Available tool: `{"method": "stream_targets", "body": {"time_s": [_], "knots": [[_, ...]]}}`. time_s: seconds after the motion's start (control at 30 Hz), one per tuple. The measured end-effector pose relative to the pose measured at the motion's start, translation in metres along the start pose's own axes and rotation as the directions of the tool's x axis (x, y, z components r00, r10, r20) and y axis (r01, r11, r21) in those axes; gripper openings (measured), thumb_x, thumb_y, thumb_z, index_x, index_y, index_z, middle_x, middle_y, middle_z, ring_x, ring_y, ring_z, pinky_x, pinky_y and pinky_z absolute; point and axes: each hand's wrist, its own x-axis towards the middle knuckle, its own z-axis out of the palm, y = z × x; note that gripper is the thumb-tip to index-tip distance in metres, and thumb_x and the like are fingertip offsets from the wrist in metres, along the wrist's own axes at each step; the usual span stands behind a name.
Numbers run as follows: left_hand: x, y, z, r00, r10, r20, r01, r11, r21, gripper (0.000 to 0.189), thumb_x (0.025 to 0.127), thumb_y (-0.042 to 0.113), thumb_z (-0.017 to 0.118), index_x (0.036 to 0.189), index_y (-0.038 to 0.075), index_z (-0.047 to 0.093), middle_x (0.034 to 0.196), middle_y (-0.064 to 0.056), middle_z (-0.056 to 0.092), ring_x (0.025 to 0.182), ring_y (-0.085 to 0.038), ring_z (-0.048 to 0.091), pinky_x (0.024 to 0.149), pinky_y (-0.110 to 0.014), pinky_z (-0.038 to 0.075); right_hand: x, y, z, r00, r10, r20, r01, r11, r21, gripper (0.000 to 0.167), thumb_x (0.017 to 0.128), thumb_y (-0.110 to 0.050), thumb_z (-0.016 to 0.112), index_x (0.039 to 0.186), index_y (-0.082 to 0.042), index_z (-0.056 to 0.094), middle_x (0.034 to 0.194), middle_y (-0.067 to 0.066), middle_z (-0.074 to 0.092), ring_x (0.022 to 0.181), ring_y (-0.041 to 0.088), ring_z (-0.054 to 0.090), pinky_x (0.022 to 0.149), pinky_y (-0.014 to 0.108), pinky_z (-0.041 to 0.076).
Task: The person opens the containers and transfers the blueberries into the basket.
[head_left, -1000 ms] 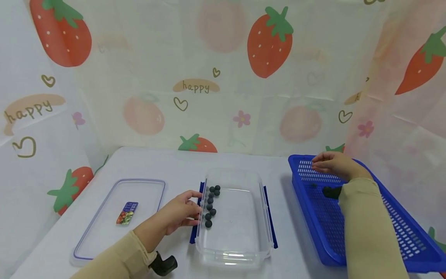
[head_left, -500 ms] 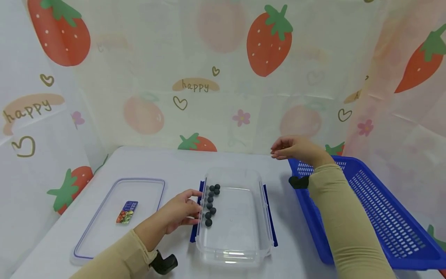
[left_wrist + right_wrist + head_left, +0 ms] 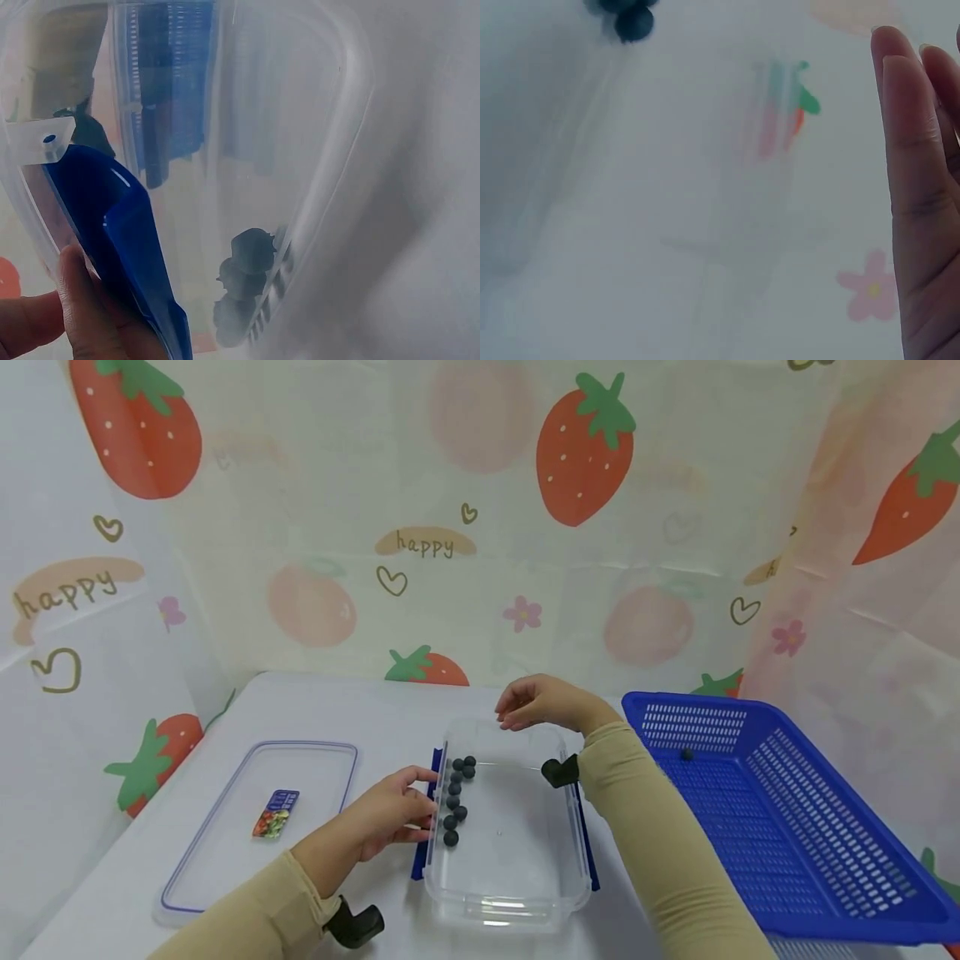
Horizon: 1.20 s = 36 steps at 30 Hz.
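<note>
A clear plastic box [image 3: 517, 868] with blue side latches stands open in the middle of the table. Along its left wall lie several blueberries [image 3: 453, 802], dark and round. My left hand [image 3: 386, 817] holds the box's left side, its fingers at the hanging blue latch [image 3: 124, 217] in the left wrist view. Over the far end of the box is my right hand [image 3: 558, 703], thumb and fingertips close together and pointing left. I cannot tell whether a berry sits between them; the right wrist view shows only fingers [image 3: 922, 172] at its edge.
A blue perforated basket [image 3: 847, 810] stands on the right, with one blueberry [image 3: 687, 754] near its far end. Left of the box lies a clear lid [image 3: 217, 860] with a blue-edged rim, bearing a small colourful label [image 3: 276, 814]. A strawberry-print sheet [image 3: 480, 610] hangs behind the table.
My right hand has moved left from above the blue basket to above the far end of the box. The left hand and the blueberries in the box have stayed put.
</note>
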Motion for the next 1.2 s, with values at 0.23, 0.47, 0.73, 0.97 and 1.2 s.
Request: {"method": "stream_targets", "body": {"time_s": [0.23,0.47,0.73,0.97,1.2], "knots": [[0.0,0.0,0.0,1.0,-0.009,0.005,0.009,1.0,0.004,0.042,0.089,0.007,0.054,0.129,0.014,0.043,0.089,-0.013,0.056,0.077,-0.022,0.056,0.069,-0.032,0.055,0.028,0.009,0.03,0.996,0.06,0.059,-0.058,0.997,-0.041,0.023,0.084,-0.007,0.065,0.104,0.003,0.061,0.102,0.017,0.063,0.099,0.033,0.06,0.086,0.039,0.05],[0.0,0.0,0.0,1.0,-0.009,0.014,0.009,1.0,-0.008,0.044,0.089,0.006,0.055,0.13,0.014,0.043,0.09,-0.014,0.055,0.078,-0.022,0.056,0.069,-0.032,0.055,0.041,0.022,0.047,0.987,0.123,0.106,-0.114,0.989,-0.089,0.026,0.081,-0.002,0.065,0.106,0.003,0.061,0.104,0.017,0.062,0.092,0.027,0.062,0.08,0.03,0.052],[0.001,-0.001,0.0,1.0,-0.003,0.006,0.003,1.0,-0.004,0.045,0.088,0.006,0.056,0.13,0.015,0.043,0.09,-0.014,0.055,0.077,-0.022,0.056,0.069,-0.032,0.055,0.042,0.027,0.055,0.976,0.184,0.113,-0.166,0.974,-0.153,0.025,0.081,0.001,0.064,0.106,-0.001,0.063,0.106,0.011,0.064,0.088,0.014,0.061,0.08,0.028,0.052],[0.0,-0.002,0.0,1.0,-0.002,0.011,0.002,1.0,-0.008,0.045,0.088,0.006,0.056,0.13,0.014,0.043,0.091,-0.014,0.055,0.078,-0.022,0.056,0.07,-0.032,0.055,0.045,0.032,0.059,0.962,0.24,0.129,-0.208,0.953,-0.222,0.024,0.081,0.0,0.064,0.104,-0.008,0.065,0.103,0.003,0.063,0.091,0.014,0.06,0.081,0.028,0.051],[-0.002,-0.001,0.001,1.0,0.004,0.009,-0.004,1.0,0.001,0.045,0.088,0.006,0.056,0.13,0.014,0.043,0.091,-0.014,0.055,0.078,-0.022,0.057,0.069,-0.032,0.055,0.047,0.034,0.065,0.956,0.261,0.136,-0.22,0.94,-0.261,0.025,0.078,0.002,0.066,0.101,-0.008,0.066,0.097,0.003,0.064,0.087,0.014,0.06,0.077,0.026,0.052]]}}
